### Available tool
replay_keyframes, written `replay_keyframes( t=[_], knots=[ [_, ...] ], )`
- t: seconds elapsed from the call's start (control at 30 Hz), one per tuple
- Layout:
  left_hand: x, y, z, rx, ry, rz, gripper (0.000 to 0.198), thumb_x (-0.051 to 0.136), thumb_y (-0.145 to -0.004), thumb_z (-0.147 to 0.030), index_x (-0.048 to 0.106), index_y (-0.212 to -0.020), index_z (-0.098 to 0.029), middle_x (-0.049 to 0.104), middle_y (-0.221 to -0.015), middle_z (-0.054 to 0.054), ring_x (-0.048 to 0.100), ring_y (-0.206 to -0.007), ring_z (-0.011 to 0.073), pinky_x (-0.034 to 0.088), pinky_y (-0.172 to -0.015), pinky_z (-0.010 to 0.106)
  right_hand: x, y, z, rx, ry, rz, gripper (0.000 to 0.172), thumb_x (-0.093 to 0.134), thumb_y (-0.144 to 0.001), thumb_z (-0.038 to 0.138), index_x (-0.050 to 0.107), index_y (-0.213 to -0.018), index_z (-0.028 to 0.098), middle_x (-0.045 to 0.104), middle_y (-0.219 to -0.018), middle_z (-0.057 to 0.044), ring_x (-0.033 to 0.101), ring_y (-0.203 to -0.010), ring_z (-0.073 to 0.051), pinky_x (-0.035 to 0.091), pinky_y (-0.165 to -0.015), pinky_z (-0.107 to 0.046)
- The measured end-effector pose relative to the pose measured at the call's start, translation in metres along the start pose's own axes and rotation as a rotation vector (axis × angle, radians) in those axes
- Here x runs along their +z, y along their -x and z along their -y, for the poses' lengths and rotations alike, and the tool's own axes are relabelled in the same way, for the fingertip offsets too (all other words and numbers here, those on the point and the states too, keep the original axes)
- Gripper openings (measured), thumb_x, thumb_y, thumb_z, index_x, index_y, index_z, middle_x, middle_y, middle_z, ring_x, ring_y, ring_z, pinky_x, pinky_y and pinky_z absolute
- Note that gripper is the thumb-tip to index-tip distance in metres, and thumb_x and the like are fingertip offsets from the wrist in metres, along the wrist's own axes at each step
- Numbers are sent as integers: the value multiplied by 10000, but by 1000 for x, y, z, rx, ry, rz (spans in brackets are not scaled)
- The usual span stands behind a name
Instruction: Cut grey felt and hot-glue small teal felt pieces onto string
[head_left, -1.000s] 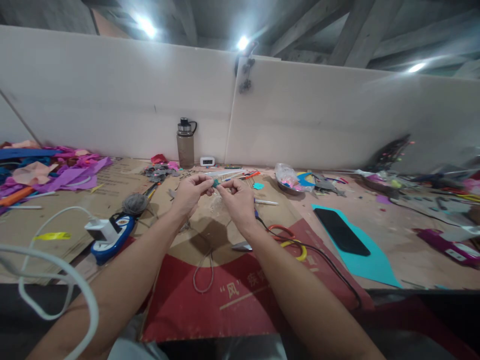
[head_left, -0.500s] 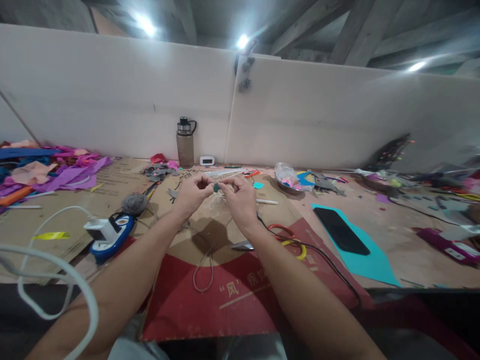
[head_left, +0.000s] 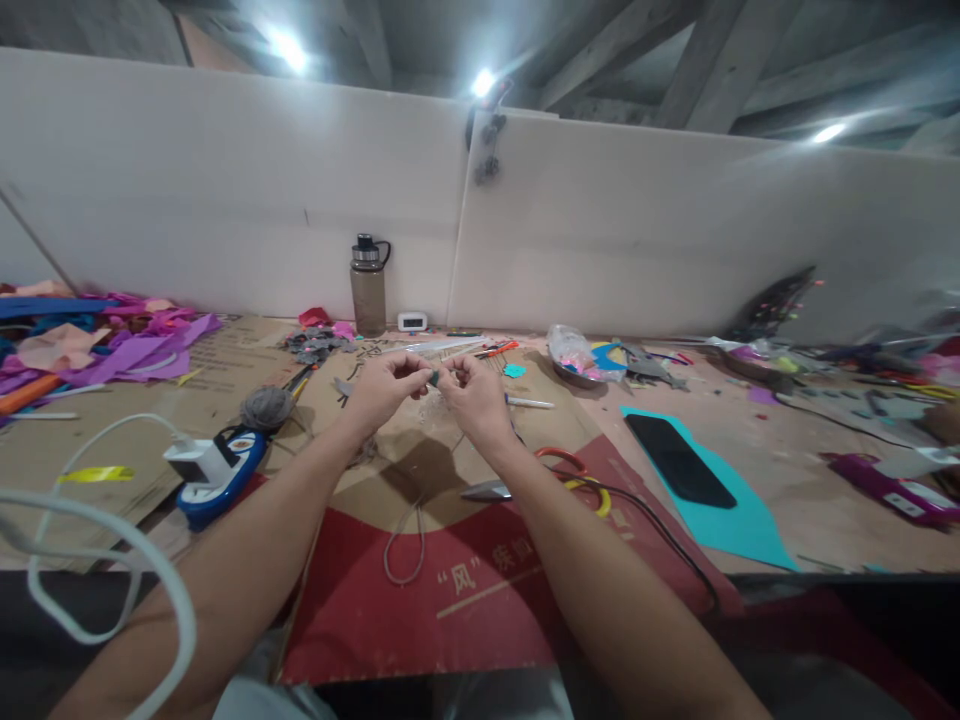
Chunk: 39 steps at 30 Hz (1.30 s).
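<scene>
Between the fingertips of both hands is a small dark green piece, too small to tell its kind. My left hand pinches it from the left, and my right hand pinches it from the right. Both are raised over a cardboard sheet with a red printed front. A loop of grey cord lies on the cardboard below them. Scissors with red and yellow handles lie partly under my right forearm. A ball of grey yarn rests left of my left hand.
A blue power strip with a white plug and cable is at left, near coloured scraps. Behind stands a bottle. At right are a black phone on turquoise sheet, a bowl and a purple tool.
Both hands stay together with the green piece, which now shows less between the fingertips. At the far right edge, part of another person's hand seems to have come into view.
</scene>
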<state>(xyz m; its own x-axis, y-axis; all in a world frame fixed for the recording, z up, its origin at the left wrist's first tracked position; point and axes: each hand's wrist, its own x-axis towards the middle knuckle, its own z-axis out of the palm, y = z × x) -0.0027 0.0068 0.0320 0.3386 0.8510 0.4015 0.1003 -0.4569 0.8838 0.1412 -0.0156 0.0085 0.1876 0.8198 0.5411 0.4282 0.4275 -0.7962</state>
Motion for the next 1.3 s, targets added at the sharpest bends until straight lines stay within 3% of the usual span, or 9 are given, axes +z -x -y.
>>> replay_keyframes(
  t=[0.17, 0.47, 0.67, 0.8, 0.9, 1.0, 1.13, 1.2, 1.3],
  knots=[
    [-3, -5, 12, -75, 246, 95, 226, 649, -735, -332, 698, -835, -136, 646, -656, 48, 581, -595, 135, 464, -583, 262, -2, -1, -3, 61, -94, 35, 160, 512, -763, 331, 565, -740, 182, 537, -610, 34, 425, -530, -98, 319, -511, -224],
    [1, 1, 1, -99, 13, 92, 180, 639, -743, -325, 669, -780, -152, 618, -541, -1, 504, -419, 82, 378, -420, 194, -1, 3, -2, 1, 50, 29, 138, 511, -787, 305, 569, -784, 180, 535, -662, 22, 462, -635, -119, 351, -592, -234],
    [-3, 1, 2, -36, -58, -64, 151, 613, -762, -300, 632, -796, -155, 593, -508, -24, 488, -373, 74, 350, -368, 178, 1, 12, 5, -33, 24, 60, 352, 553, -824, 366, 482, -1106, 167, 508, -715, 29, 480, -650, -131, 388, -627, -256],
    [-11, -6, 16, 57, -26, -261, 146, 623, -763, -287, 626, -781, -142, 651, -627, 19, 601, -493, 106, 454, -445, 190, 6, 23, 7, -141, 89, 190, 171, 442, -901, 279, 557, -967, 172, 591, -824, -29, 529, -743, -146, 412, -702, -279],
    [-16, -12, 24, 54, 110, -390, 167, 661, -741, -298, 625, -782, -140, 656, -665, 21, 666, -606, 143, 520, -532, 218, 13, 33, 12, -294, 214, 325, 225, 389, -931, 219, 607, -893, 175, 624, -888, -52, 540, -825, -150, 408, -748, -275],
    [-20, -17, 28, 32, 403, -421, 177, 712, -703, -266, 608, -769, -139, 656, -683, 7, 685, -665, 147, 557, -635, 245, 19, 44, 20, -472, 443, 456, 222, 412, -927, 198, 631, -902, 179, 615, -856, -55, 512, -779, -150, 388, -689, -269],
    [-27, -22, 28, -56, 756, -470, 96, 687, -726, -151, 602, -769, -139, 677, -699, 6, 685, -674, 117, 561, -637, 201, 18, 56, 36, -786, 572, 555, 232, 483, -916, 346, 649, -860, 195, 628, -891, -68, 495, -879, -195, 371, -776, -343],
    [-31, -24, 26, -123, 865, -528, 35, 635, -774, -113, 608, -761, -131, 688, -697, 12, 677, -657, 90, 554, -622, 161, 10, 55, 42, -815, 465, 556, 306, 473, -912, 442, 658, -845, 208, 642, -904, -59, 503, -912, -195, 369, -832, -360],
    [-36, -26, 23, -213, 998, -590, 109, 575, -831, -103, 610, -730, -122, 695, -685, 19, 674, -653, 75, 550, -624, 134, -10, 42, 39, -629, 284, 411, 323, 416, -943, 403, 654, -864, 199, 654, -883, -49, 541, -893, -161, 397, -839, -303]
  ],
)
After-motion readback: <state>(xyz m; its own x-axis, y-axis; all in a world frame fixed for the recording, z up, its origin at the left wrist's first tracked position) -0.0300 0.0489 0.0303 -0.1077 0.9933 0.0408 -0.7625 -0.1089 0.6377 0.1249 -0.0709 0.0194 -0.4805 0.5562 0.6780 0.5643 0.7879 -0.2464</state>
